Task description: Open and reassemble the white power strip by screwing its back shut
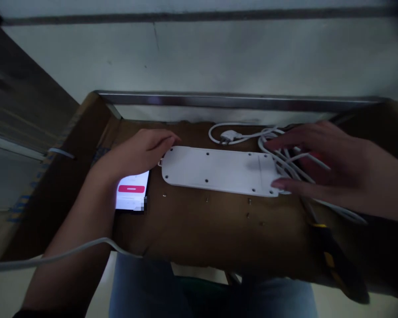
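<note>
White power strip (215,170), underside up w/ screw holes, lying on cardboard-covered surface (219,234). R hand (331,163): fingers (278,183) spread wide over strip's R end, lowest one touching edge, no firm grip seen. L hand (139,150): fingers (167,140) loosely curled, just beside L end, not holding. Nearby: white cable coil (285,163), plug (230,137), smartphone (132,192), loose screws (206,199), yellow-black screwdriver (331,251).

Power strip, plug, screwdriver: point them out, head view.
white power strip (215,171), head view, middle of back panel
white mains plug (232,136), head view, plug body
screwdriver (330,251), head view, black-and-yellow handle
</note>
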Demonstrator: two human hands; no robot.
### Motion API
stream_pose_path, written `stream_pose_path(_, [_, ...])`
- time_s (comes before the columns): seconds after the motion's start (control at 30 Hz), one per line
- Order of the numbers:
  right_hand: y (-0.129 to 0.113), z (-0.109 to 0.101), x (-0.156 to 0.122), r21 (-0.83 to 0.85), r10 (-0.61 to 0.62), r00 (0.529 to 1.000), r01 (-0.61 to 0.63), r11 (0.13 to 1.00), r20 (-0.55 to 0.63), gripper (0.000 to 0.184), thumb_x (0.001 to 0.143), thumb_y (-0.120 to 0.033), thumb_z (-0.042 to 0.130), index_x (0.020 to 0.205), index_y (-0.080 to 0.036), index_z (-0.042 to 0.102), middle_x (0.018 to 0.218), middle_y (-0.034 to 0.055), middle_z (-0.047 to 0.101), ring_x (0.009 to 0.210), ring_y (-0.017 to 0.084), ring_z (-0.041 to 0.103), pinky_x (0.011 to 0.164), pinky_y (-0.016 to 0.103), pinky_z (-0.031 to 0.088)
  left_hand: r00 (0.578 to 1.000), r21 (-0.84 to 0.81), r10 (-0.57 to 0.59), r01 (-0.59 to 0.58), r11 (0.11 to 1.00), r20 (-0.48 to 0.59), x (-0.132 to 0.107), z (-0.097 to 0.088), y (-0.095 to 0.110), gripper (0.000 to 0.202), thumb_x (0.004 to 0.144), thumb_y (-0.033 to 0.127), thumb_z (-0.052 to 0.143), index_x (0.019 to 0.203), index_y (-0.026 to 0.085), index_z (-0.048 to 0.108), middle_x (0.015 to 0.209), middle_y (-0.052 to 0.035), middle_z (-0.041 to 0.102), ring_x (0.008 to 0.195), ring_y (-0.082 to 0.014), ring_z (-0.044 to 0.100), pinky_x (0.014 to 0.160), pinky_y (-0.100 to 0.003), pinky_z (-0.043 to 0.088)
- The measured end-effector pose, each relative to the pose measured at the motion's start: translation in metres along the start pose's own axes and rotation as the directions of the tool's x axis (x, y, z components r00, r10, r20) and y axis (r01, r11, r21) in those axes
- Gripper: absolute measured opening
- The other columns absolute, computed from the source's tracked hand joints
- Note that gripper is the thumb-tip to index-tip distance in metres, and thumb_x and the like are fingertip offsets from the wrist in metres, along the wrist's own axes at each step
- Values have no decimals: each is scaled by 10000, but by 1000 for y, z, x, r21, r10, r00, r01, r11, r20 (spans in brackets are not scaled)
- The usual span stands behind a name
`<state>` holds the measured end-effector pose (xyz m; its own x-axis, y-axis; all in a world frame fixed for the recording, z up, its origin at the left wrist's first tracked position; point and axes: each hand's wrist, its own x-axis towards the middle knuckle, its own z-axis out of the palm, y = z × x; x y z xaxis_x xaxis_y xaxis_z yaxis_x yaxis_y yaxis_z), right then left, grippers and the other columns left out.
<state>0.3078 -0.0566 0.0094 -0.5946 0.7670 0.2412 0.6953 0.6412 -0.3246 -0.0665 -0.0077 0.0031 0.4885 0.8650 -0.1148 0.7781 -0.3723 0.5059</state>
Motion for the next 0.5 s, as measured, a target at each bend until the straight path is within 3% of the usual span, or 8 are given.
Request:
stream_pose_path(0.07, [1,11,-1,-97,-55,998,52,994,-34,762,866,-693,715,1493,-315,505,1311,139,664,1159,334,613,950,497,552,1000,-14,3,-4,1000,-7,0,1,2,456,1057,423,380,1209,199,747,1219,-60,782,1105,-230,712,966,-332,532])
stream_pose_path(0.13, [1,24,-2,-144,-90,996,88,986,-5,923,839,-740,710,1584,-286,407,1408,168,630,1203,379,593,988,565,534,999,-18,43,-42,999,4,-1,1,3,455,1053,402,389,1227,178,744,1236,-70,779,1126,-229,710,992,-333,528])
stream_pose_path(0.23, [-1,42,-3,-169,-106,993,114,979,54,882,914,-705,630,1634,-291,330,1471,165,609,1258,393,607,1008,602,532,998,-25,63,-63,998,24,-3,0,3,442,1047,349,385,1243,171,738,1253,-66,775,1150,-218,705,1014,-322,526])
stream_pose_path(0.33, [-1,51,-4,-198,-89,995,98,975,52,830,964,-713,533,1650,-312,293,1405,140,658,1179,367,664,938,573,562,999,-45,23,-21,999,39,-5,-3,2,424,1022,263,386,1222,176,749,1224,-45,787,1108,-198,717,977,-299,543])
stream_pose_path(0.5, [3,50,-4,-194,-50,996,62,979,71,816,931,-771,544,1586,-314,376,1348,122,694,1128,342,706,931,540,570,1000,-59,-18,19,998,22,-6,-6,3,431,980,188,391,1214,186,753,1210,-27,794,1097,-182,724,962,-290,545])
